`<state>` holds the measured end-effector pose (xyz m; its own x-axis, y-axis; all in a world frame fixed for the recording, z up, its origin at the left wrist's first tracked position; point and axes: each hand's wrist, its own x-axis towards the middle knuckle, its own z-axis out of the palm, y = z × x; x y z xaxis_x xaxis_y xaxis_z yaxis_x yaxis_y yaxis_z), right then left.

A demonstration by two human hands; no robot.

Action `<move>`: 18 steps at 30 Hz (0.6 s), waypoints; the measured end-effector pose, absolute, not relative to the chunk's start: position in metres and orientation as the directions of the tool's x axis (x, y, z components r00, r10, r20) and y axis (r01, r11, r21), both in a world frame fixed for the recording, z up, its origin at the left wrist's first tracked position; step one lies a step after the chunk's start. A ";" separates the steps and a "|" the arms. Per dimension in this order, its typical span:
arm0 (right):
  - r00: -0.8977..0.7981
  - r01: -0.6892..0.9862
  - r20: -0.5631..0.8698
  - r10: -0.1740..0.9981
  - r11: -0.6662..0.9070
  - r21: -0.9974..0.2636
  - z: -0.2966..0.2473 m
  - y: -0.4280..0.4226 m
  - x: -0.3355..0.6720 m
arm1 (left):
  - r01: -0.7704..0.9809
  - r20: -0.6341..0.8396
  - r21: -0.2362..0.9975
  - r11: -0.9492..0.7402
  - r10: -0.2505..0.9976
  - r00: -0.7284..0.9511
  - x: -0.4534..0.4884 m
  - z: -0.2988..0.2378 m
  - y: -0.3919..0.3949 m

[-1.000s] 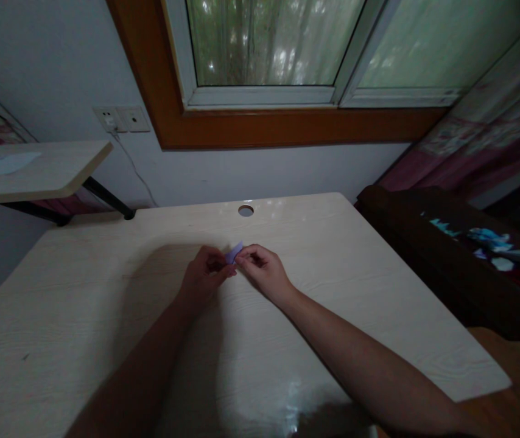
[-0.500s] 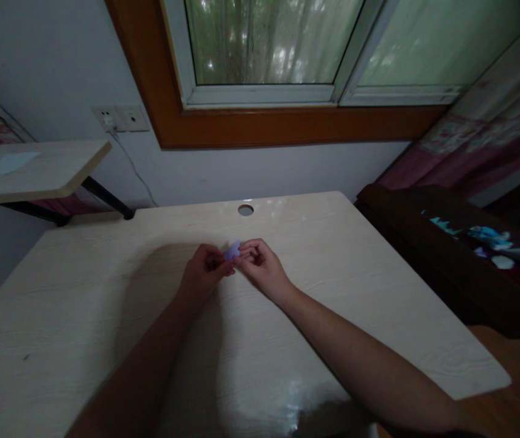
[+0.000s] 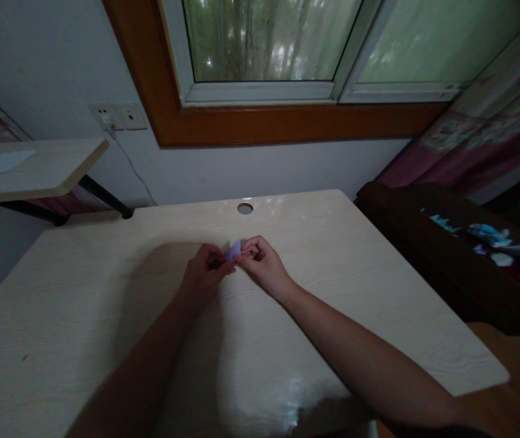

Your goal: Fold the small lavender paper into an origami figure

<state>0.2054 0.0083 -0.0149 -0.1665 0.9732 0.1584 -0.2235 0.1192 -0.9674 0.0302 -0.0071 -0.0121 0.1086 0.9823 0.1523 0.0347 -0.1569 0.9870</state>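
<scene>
A small folded piece of light purple paper is pinched between both my hands just above the pale wooden desk. My left hand grips its left side with curled fingers. My right hand holds its right side between thumb and fingertips. Most of the paper is hidden by my fingers. Both forearms reach in from the bottom of the view.
A round cable hole lies in the desk near its far edge. A second tabletop stands at the left under a wall socket. A dark piece of furniture with bits of coloured paper sits at the right.
The purple paper has been folded smaller and shows less between my fingers. My hands stayed together and shifted slightly away from me.
</scene>
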 end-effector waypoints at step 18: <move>-0.156 -0.257 0.153 0.976 0.110 -0.960 -0.016 0.009 0.205 | -0.021 0.139 0.990 -0.137 0.977 0.160 0.032 -0.005 -0.009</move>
